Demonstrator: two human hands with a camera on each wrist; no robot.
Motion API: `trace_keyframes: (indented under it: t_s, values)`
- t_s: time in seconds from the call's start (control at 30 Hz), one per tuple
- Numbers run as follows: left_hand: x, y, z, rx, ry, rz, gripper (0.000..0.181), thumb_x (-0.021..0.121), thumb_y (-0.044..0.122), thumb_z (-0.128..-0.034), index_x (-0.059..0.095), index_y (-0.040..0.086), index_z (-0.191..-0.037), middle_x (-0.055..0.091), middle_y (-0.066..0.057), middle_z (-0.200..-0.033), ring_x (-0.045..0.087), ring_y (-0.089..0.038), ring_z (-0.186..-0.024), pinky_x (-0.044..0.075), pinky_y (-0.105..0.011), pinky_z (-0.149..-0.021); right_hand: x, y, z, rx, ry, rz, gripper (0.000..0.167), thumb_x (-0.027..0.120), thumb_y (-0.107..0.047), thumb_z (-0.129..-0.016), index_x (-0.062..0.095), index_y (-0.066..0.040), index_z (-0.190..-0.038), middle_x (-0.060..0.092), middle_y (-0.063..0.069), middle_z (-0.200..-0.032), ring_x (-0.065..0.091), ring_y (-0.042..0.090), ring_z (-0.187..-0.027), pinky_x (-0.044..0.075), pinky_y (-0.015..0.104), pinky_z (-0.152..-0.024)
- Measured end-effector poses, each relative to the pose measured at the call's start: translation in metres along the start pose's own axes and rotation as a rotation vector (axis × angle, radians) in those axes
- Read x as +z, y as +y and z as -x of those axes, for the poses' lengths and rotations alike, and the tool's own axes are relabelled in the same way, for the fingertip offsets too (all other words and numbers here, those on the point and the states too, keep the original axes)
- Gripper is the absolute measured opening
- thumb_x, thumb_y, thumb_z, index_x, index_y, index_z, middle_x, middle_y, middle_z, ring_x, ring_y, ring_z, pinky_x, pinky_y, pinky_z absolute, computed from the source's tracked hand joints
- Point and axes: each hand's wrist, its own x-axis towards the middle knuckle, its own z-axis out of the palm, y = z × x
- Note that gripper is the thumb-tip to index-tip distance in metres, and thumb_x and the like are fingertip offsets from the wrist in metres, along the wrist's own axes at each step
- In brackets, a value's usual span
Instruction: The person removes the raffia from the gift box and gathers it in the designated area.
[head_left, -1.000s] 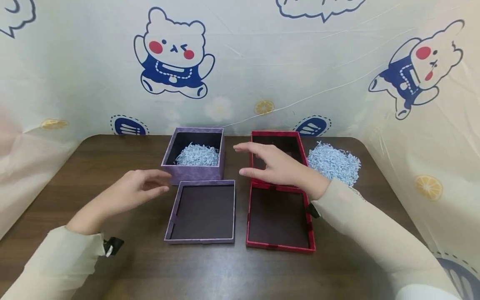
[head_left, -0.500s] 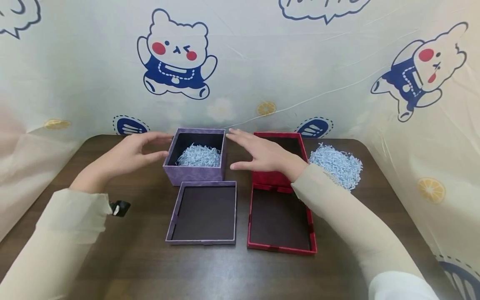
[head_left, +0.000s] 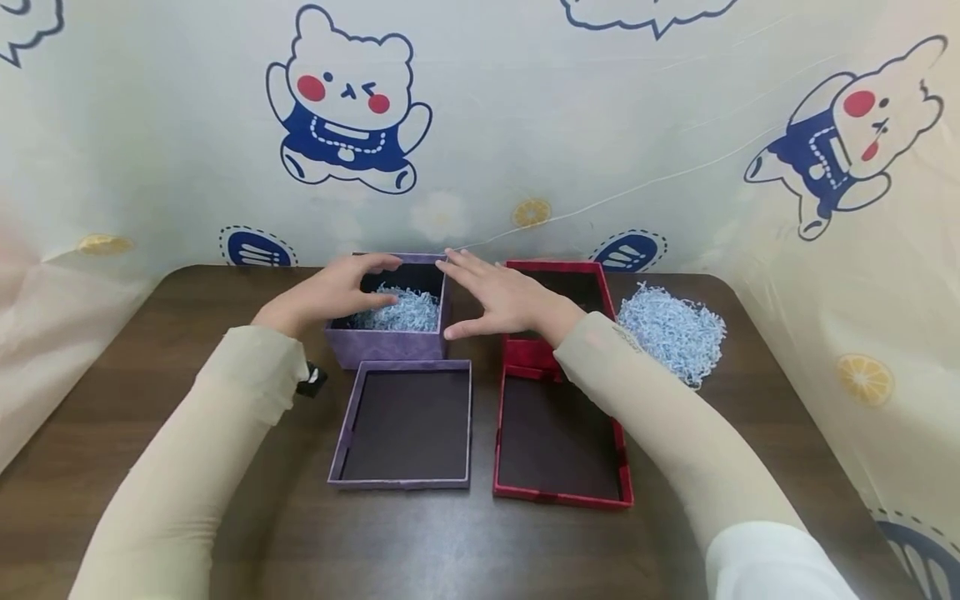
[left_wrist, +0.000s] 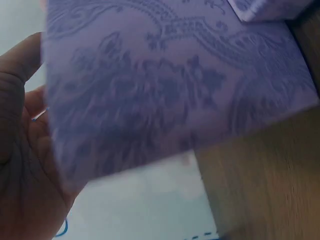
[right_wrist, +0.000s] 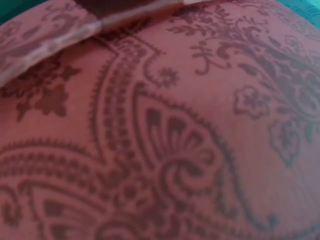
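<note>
My left hand [head_left: 337, 290] hovers over the left part of the purple box [head_left: 390, 346], its thumb apart from the fingers and nothing held. Blue crinkled paper shreds [head_left: 412, 312] lie in that box, partly behind the hand. In the left wrist view the box's patterned purple wall [left_wrist: 150, 95] fills much of the picture, beside the left hand [left_wrist: 25, 150]. Fingers spread, my right hand [head_left: 510, 298] is at the purple box's right rim; whether it touches cannot be told. Its forearm crosses the red box [head_left: 528, 351], whose patterned red wall [right_wrist: 175, 140] fills the right wrist view.
A purple lid [head_left: 401, 483] lies inside-up before the purple box, and a red lid [head_left: 562, 497] before the red box. More blue paper shreds [head_left: 671, 333] are heaped on the brown table [head_left: 420, 550] at the right. Behind stands a printed curtain [head_left: 480, 125].
My left hand has moved from the left front, up and rightward, to over the purple box. The right hand has shifted left from the red box to the purple box's right rim.
</note>
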Motion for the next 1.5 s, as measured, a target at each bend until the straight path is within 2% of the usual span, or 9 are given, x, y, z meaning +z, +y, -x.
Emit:
trace_keyframes:
  t_s: [0.13, 0.3, 0.43, 0.8, 1.0, 1.27, 1.5]
  values:
    - [0.006, 0.000, -0.017, -0.038, -0.035, -0.013, 0.063, 0.063, 0.026, -0.0964, 0.039, 0.005, -0.150, 0.042, -0.020, -0.154, 0.036, -0.044, -0.143, 0.033, -0.063, -0.114, 0.000, -0.001, -0.004, -0.001, -0.012, 0.026, 0.104, 0.050, -0.080, -0.080, 0.008, -0.029, -0.161, -0.002, -0.004, -0.169, -0.001, 0.020, -0.157, 0.015, 0.062, -0.122]
    - [0.012, 0.001, -0.028, -0.034, -0.083, -0.018, 0.063, 0.062, 0.029, -0.0972, 0.039, 0.002, -0.150, 0.042, -0.021, -0.154, 0.038, -0.043, -0.142, 0.033, -0.062, -0.114, 0.004, -0.003, -0.005, -0.004, -0.034, 0.043, 0.105, 0.049, -0.081, -0.080, 0.006, -0.030, -0.161, -0.003, -0.005, -0.169, -0.002, 0.019, -0.157, 0.012, 0.060, -0.123]
    - [0.016, 0.002, -0.033, -0.043, -0.110, -0.041, 0.064, 0.063, 0.029, -0.0967, 0.040, 0.000, -0.149, 0.043, -0.023, -0.152, 0.040, -0.042, -0.141, 0.034, -0.062, -0.114, 0.007, -0.002, -0.004, -0.007, -0.022, 0.056, 0.104, 0.048, -0.081, -0.081, 0.006, -0.030, -0.161, -0.004, -0.005, -0.169, -0.001, 0.017, -0.157, 0.011, 0.058, -0.124]
    - [0.023, -0.001, -0.037, -0.073, -0.181, -0.069, 0.073, 0.066, 0.036, -0.0933, 0.037, 0.002, -0.151, 0.041, -0.024, -0.153, 0.039, -0.042, -0.142, 0.033, -0.061, -0.114, 0.013, -0.001, -0.006, 0.012, 0.000, 0.033, 0.103, 0.049, -0.080, -0.081, 0.012, -0.027, -0.161, -0.002, -0.007, -0.169, 0.000, 0.016, -0.157, 0.008, 0.054, -0.126]
    - [0.026, -0.003, -0.038, -0.087, -0.216, -0.077, 0.078, 0.070, 0.039, -0.0901, 0.037, 0.003, -0.151, 0.038, -0.022, -0.156, 0.036, -0.040, -0.145, 0.031, -0.060, -0.117, 0.015, 0.001, -0.007, 0.013, 0.016, 0.029, 0.102, 0.049, -0.081, -0.080, 0.011, -0.030, -0.161, -0.001, -0.008, -0.169, 0.001, 0.015, -0.157, 0.008, 0.053, -0.126]
    - [0.031, -0.006, -0.037, -0.089, -0.289, -0.087, 0.079, 0.067, 0.040, -0.0915, 0.034, 0.006, -0.154, 0.031, -0.021, -0.160, 0.029, -0.041, -0.148, 0.026, -0.061, -0.119, 0.018, 0.001, -0.008, 0.002, 0.043, 0.013, 0.102, 0.050, -0.081, -0.079, 0.016, -0.028, -0.160, 0.003, -0.006, -0.169, 0.003, 0.017, -0.157, 0.010, 0.055, -0.125]
    - [0.033, -0.006, -0.036, -0.111, -0.309, -0.075, 0.079, 0.066, 0.039, -0.0919, 0.030, 0.009, -0.156, 0.028, -0.021, -0.161, 0.028, -0.042, -0.148, 0.025, -0.062, -0.119, 0.017, 0.000, -0.009, 0.013, 0.045, 0.014, 0.102, 0.051, -0.081, -0.079, 0.016, -0.030, -0.160, 0.003, -0.007, -0.169, 0.003, 0.017, -0.157, 0.010, 0.054, -0.126]
